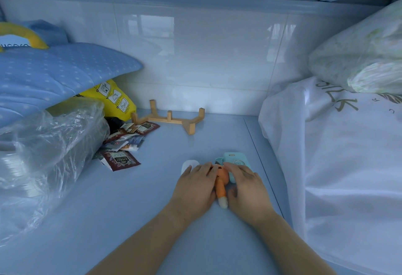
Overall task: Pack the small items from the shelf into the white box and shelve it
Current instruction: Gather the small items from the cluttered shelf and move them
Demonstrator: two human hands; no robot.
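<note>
On the pale blue shelf [152,187] my two hands lie side by side around a small orange toy [221,184] with a white tip. My left hand [195,184] rests palm down, its fingers partly over a small white oval item [188,164]. My right hand [245,185] covers the near part of a teal device [236,160], fingertips touching the orange toy. Whether either hand grips anything is hidden under the palms. Several tea sachets [121,159] lie scattered to the left. No white box is in view.
A wooden rack [174,118] stands near the tiled back wall. At left are a clear plastic-wrapped bundle [43,150], a yellow bag [115,98] and a blue dotted quilt [54,72]. A white bag [348,166] and a wrapped pack [365,53] fill the right side.
</note>
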